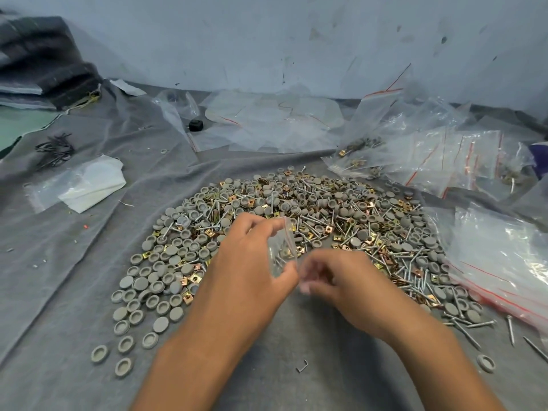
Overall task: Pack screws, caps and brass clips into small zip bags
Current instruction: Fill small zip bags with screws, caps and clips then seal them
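A: What's the layout, biggest thing first?

B: A grey cloth (74,262) covers the work surface, and a broad mixed heap (296,226) of grey caps, screws and brass clips lies in its middle. Filled zip bags (444,155) are stacked at the far right, well apart from the hands.

A: And the hands?

B: The left hand (252,262) grips a small zip bag (281,250) upright just above the heap's near edge; some hardware already shows inside. The right hand (341,277) is curled at the bag's lower corner, but it's blurred, so I can't tell whether it pinches anything.

A: How should the filling go?

B: I'd hold the mouth open and level, and feed screws point-first so they don't pierce the film.
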A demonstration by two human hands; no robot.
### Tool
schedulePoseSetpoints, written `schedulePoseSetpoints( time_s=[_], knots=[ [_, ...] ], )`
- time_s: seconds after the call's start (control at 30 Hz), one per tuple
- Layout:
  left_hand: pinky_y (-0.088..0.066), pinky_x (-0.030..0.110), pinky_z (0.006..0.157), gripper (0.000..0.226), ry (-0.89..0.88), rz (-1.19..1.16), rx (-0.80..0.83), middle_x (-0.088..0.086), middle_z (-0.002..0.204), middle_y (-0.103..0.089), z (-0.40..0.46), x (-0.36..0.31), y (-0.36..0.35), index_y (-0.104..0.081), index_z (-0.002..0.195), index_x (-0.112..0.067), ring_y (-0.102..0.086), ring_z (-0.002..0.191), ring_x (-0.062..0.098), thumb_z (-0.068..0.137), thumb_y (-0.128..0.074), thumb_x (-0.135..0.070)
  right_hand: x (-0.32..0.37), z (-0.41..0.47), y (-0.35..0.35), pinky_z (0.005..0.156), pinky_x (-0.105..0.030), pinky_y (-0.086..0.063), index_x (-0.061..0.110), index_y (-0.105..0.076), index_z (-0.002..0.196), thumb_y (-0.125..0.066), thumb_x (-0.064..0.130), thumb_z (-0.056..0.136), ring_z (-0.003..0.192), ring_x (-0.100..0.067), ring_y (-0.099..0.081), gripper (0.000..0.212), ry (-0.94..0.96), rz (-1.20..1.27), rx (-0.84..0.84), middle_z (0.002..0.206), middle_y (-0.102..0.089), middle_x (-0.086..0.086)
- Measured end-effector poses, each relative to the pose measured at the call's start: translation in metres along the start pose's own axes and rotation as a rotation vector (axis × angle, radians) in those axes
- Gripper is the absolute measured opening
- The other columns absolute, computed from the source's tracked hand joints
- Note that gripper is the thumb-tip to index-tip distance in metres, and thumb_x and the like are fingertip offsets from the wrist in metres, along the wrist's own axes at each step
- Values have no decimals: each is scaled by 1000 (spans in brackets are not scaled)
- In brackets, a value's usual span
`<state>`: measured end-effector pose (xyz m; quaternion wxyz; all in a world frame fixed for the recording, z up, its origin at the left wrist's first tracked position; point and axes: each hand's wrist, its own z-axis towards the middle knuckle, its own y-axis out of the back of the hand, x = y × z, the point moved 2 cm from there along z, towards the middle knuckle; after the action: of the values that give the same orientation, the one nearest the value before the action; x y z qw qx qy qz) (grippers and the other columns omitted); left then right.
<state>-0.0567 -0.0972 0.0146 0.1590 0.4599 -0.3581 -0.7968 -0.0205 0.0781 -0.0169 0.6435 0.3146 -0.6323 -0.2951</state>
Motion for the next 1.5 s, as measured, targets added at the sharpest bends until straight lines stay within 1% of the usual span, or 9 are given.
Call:
schedulePoseSetpoints(
  time_s=[0.13, 0.27, 0.4, 0.6, 0.8, 1.03, 1.2, 1.37, 1.5],
  knots=[
    [-53, 26, 76, 57, 0, 2, 12, -22, 113, -42, -1, -2, -1, -54, 138, -34, -52, 77, 3, 84, -72, -39, 31, -5, 27, 68, -18, -54, 32, -69, 96, -82, 29, 83, 82, -13, -71, 18, 260, 496, -474, 90, -73, 11],
    [-52, 24, 76, 51, -14, 21, 19, -22, 112, -41, 0, -5, -1, -55, 133, -34, -51, 77, 1, 85, -69, -42, 49, -10, 21, 69, -12, -49, 25, -72, 99, -82, 24, 83, 84, -4, -69, 19, 387, 248, -492, 91, -71, 21],
    [-53, 24, 74, 56, 2, 8, 4, -23, 112, -42, 0, -3, 0, -53, 137, -35, -54, 77, 1, 84, -72, -37, 31, -2, 24, 64, -10, -46, 30, -69, 96, -75, 23, 91, 78, -6, -66, 10, 252, 312, -583, 86, -69, 18],
    [-42, 11, 72, 54, 16, 1, -70, -23, 111, -45, 0, 1, 4, -58, 134, -31, -53, 75, -1, 82, -72, -37, -10, 22, -5, 73, -21, -51, 35, -70, 108, -71, 33, 92, 83, 3, -58, 15, -165, -116, -221, 94, -61, 20],
    [-44, 15, 76, 53, 14, -18, -92, -21, 111, -48, 2, 2, 6, -60, 132, -32, -54, 76, 2, 81, -73, -36, -7, 30, -14, 85, -36, -51, 42, -61, 131, -63, 51, 93, 111, -11, -52, 39, -147, -290, -172, 109, -52, 13],
    [-43, 14, 76, 53, 12, -7, -86, -22, 111, -47, 0, 3, 7, -59, 133, -31, -51, 76, 0, 82, -74, -35, 0, 23, -16, 77, -33, -46, 35, -56, 106, -61, 43, 97, 102, -11, -49, 13, -117, -283, -103, 104, -49, 13],
    [-44, 16, 73, 53, 19, 3, -70, -22, 111, -46, 0, 3, 6, -59, 133, -30, -52, 75, 1, 82, -73, -35, -1, 16, -13, 88, -39, -49, 29, -53, 113, -55, 32, 101, 107, -16, -51, 12, -96, -306, -78, 114, -50, 8],
    [-46, 17, 73, 54, 14, 13, -50, -24, 110, -43, -1, 1, 5, -58, 135, -29, -51, 73, 0, 83, -73, -35, -1, 16, -3, 79, -19, -45, 32, -63, 101, -63, 31, 98, 91, -4, -53, 3, -100, -101, -138, 101, -53, 14],
    [-52, 26, 76, 54, 13, 10, -43, -20, 111, -44, 1, 0, 3, -59, 134, -27, -51, 74, 4, 82, -74, -33, 27, 8, 15, 68, -15, -45, 29, -70, 99, -70, 25, 94, 83, -10, -62, 6, 152, 336, -385, 91, -66, 13]
  ],
)
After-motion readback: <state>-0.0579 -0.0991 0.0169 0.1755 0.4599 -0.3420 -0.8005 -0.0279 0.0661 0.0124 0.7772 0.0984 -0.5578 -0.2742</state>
